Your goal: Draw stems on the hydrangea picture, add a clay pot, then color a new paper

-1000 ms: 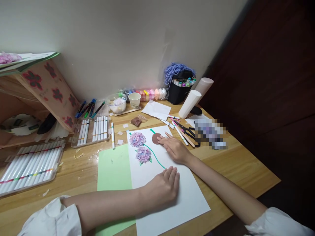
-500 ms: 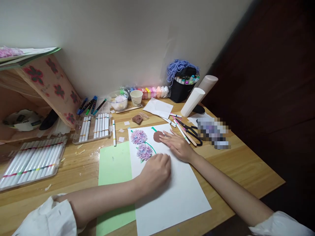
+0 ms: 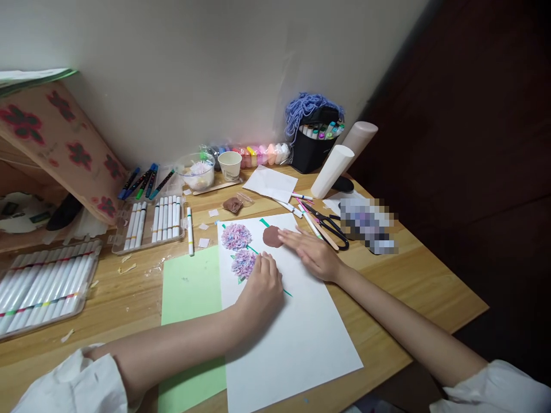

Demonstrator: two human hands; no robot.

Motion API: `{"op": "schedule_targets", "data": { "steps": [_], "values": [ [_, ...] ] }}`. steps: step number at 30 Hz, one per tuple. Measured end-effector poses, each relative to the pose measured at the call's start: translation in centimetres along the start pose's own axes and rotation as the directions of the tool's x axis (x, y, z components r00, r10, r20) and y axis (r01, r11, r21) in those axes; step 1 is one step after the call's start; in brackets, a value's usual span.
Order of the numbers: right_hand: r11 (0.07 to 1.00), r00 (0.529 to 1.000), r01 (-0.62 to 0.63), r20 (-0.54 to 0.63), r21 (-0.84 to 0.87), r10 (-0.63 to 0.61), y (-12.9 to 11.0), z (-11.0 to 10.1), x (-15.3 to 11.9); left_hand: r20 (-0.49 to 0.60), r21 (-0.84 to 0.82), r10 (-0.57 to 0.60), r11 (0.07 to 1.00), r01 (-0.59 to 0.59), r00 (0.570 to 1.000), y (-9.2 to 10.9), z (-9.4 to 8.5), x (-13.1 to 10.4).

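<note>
A sheet of white paper [image 3: 297, 344] bears two fluffy pink-and-purple flowers [image 3: 236, 236], a flat brown disc [image 3: 272, 236] and a thin green stem line [image 3: 288, 293]. Over that line, beside the lower flower, rests my left hand [image 3: 260, 289], its fingers drawn together and pointing down; the fingertips and anything in them are hidden. My right hand [image 3: 316, 255] lies flat on the paper with fingers stretched out, the tips touching the disc's right edge. Under the paper's left side is a light green sheet [image 3: 189, 310].
Cases of white markers [image 3: 47, 287] stand at the left, near a painted cardboard box [image 3: 81, 155]. Behind the paper are a brown lump [image 3: 233, 205], a paper cup [image 3: 229, 165] and a clear bowl [image 3: 198, 175]. Black scissors [image 3: 340, 232] and loose markers lie at the right.
My left hand has slid up and to the left along the green line, uncovering the line's lower end. My right hand stays nearly in place. The view has shifted slightly.
</note>
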State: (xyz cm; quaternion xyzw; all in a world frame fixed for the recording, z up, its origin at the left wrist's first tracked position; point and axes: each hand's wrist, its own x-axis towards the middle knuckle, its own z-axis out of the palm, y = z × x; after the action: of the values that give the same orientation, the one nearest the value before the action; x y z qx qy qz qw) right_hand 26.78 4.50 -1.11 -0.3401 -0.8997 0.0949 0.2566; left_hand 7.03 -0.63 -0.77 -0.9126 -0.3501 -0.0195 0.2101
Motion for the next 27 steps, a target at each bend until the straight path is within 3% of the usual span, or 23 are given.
{"op": "schedule_targets", "data": {
  "steps": [2, 8, 13, 27],
  "values": [
    [1.000, 1.000, -0.021, -0.002, -0.001, 0.021, -0.2, -0.1, 0.2, -0.002, -0.005, 0.000, 1.000, 0.000, 1.000, 0.0, 0.0, 0.0],
    [0.994, 0.976, 0.032, 0.219, -0.106, -0.008, -1.0, 0.4, 1.3, 0.013, 0.006, 0.013, 1.000, -0.013, 1.000, 0.0, -0.4, 0.1],
    [0.990, 0.976, 0.065, 0.214, -0.122, -0.038, -1.0, 0.5, 1.4, 0.029, 0.016, 0.009, 1.000, -0.009, 1.000, 0.1, -0.7, 0.0],
    [0.994, 0.972, -0.090, 0.214, -0.054, 0.100, -1.5, 0.7, 2.8, 0.051, 0.057, 0.035, 0.998, -0.038, 0.998, 0.3, -0.7, -0.1]
  ]
}}
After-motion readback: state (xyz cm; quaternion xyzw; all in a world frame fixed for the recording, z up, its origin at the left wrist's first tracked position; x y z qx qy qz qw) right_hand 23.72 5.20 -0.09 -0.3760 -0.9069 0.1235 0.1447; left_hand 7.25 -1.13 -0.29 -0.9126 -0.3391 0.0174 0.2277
